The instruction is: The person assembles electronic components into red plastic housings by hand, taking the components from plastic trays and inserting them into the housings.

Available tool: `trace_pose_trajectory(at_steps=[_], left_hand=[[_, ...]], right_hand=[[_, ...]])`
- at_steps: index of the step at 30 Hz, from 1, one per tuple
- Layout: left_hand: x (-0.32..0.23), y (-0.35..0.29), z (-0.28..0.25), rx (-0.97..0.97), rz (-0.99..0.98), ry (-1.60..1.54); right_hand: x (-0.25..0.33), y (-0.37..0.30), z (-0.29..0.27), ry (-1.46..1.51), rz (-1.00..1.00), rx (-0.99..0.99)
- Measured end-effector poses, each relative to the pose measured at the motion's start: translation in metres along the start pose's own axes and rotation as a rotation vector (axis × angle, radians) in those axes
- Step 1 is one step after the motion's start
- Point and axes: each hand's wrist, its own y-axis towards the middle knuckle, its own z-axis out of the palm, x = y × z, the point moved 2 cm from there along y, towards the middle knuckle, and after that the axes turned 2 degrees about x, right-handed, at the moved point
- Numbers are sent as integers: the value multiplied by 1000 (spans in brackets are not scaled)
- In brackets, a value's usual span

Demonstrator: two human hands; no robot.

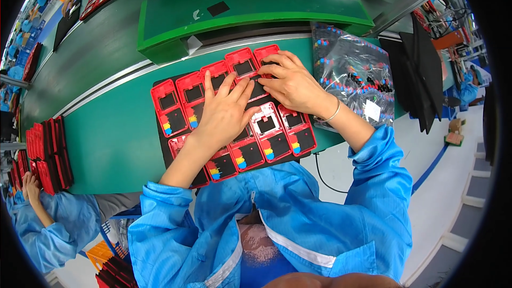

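Observation:
Two rows of red plastic casings [264,128] lie on a black foam board [166,144] in front of me. Each casing I can see well has a dark rectangular window; several show yellow, blue and red pieces at the lower end. My left hand [220,111] lies over the middle casings, fingers spread and holding nothing visible, covering parts of both rows. Over the far right casing [266,52], my right hand [292,84] rests with fingers apart and bent, their tips touching it. Whatever is under those fingertips is hidden.
A clear plastic bag [352,69] of small red, blue and black parts lies right of the board. Black foam sheets [418,72] hang beyond it. A green raised shelf [256,5] spans the back. Stacked red casings [45,149] stand far left, near another person's hand [32,188].

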Motion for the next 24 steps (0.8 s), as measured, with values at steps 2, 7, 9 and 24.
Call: trace_pose_trajectory(at_steps=[2, 7, 9, 24], left_hand=[[1, 2, 0, 2, -5, -1], [-3, 9, 0, 28, 20, 78], [-5, 11, 1, 22, 24, 67], [-10, -3, 5, 23, -19, -19]], right_hand=[[2, 0, 1, -39, 0, 15], [10, 4, 3, -284, -96, 82], [9, 5, 4, -294, -90, 77], [20, -10, -7, -23, 99, 75]])
